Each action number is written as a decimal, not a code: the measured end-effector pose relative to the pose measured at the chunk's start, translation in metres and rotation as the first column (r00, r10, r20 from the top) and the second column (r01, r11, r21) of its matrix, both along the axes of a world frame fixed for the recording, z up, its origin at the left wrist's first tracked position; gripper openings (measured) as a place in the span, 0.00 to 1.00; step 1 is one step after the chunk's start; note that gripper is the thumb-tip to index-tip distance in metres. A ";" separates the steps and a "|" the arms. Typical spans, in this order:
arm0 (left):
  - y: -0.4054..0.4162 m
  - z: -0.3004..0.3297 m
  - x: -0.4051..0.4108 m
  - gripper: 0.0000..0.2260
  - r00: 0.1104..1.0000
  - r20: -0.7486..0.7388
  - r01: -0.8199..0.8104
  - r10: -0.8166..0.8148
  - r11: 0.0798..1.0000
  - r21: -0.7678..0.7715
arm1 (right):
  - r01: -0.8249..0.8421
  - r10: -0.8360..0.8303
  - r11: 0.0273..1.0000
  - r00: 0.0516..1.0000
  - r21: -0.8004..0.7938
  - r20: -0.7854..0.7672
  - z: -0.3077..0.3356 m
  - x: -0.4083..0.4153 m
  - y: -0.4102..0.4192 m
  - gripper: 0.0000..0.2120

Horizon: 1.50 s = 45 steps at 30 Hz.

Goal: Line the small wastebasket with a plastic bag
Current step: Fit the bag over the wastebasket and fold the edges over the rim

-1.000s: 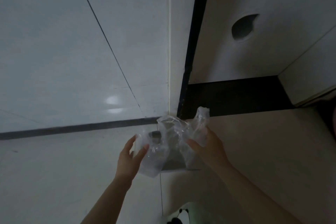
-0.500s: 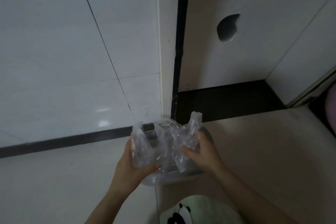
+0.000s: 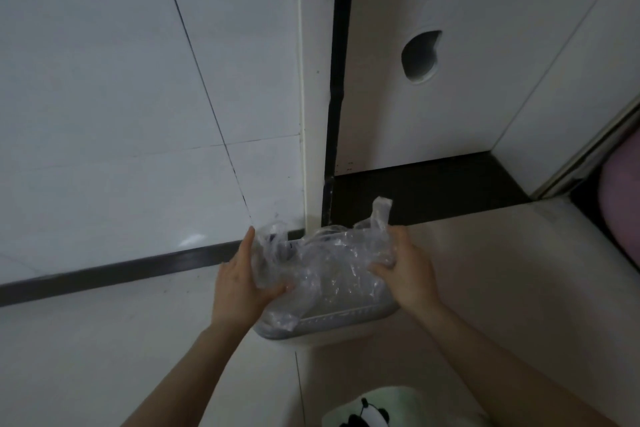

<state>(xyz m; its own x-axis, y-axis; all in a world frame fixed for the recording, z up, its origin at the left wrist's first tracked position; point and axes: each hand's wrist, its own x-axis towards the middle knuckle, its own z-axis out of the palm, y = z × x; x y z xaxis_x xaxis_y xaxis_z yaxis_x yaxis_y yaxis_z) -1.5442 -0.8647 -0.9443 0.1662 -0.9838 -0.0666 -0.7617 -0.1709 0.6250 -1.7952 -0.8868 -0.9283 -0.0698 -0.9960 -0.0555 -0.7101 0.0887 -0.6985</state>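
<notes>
A small grey wastebasket (image 3: 332, 322) stands on the floor in the corner, seen from above. A crumpled clear plastic bag (image 3: 329, 263) lies spread over its top and hides most of the opening. My left hand (image 3: 242, 284) grips the bag's left side, with the fingers curled into the film. My right hand (image 3: 405, 270) holds the bag's right side, just below a handle loop (image 3: 381, 211) that sticks up. Only the basket's near rim and wall show beneath the bag.
White tiled wall (image 3: 121, 97) with a dark baseboard runs on the left. A white cabinet panel with a round hole (image 3: 420, 57) stands behind, above a dark plinth (image 3: 426, 187). A panda-print garment (image 3: 370, 409) shows at the bottom edge.
Both hands have moved apart and lowered, stretching the bag wider over the basket. The view has tilted down and closer, showing more of the basket's near wall.
</notes>
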 end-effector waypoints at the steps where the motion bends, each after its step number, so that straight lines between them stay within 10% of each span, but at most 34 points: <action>1: 0.003 0.002 0.002 0.53 0.991 -0.133 -0.017 0.019 1.000 0.016 | 0.019 -0.019 1.000 0.998 0.007 0.058 0.001 -0.002 0.000 0.29; 7: 0.019 0.007 0.004 0.61 0.950 -0.311 0.028 -0.005 0.997 0.070 | -0.028 0.011 0.998 0.950 0.051 0.312 0.005 -0.011 0.001 0.42; 18: 0.007 -0.003 0.012 0.49 0.992 0.036 0.118 -0.119 0.993 0.006 | -0.125 0.131 0.988 0.989 0.096 -0.062 -0.011 -0.014 -0.003 0.48; 24: -0.008 0.029 0.004 0.55 0.834 -0.547 -0.006 0.070 0.993 0.117 | -0.068 0.054 0.992 0.990 0.110 0.130 0.011 -0.010 -0.011 0.55; 31: -0.051 0.048 -0.012 0.27 0.842 -0.496 -0.116 0.213 0.969 0.220 | -0.023 0.025 0.999 0.997 -0.038 0.079 0.027 0.002 -0.037 0.24; 37: -0.019 0.044 0.033 0.12 0.838 -0.517 -0.128 0.175 0.984 0.125 | 0.041 -0.043 0.994 0.999 -0.097 -0.019 0.024 -0.034 -0.026 0.19; 45: 0.037 0.018 0.069 0.16 0.906 -0.332 -0.204 0.262 0.959 0.198 | 0.001 -0.005 0.999 0.995 -0.041 -0.102 0.005 -0.058 -0.003 0.13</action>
<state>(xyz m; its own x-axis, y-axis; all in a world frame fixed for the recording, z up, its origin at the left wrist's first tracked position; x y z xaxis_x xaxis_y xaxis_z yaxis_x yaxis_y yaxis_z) -1.4755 -0.8280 -0.9266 0.3269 -0.8923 -0.3115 -0.4240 -0.4330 0.7954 -1.8536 -0.8894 -0.9230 -0.0762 -0.9971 -0.0069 -0.7774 0.0638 -0.6258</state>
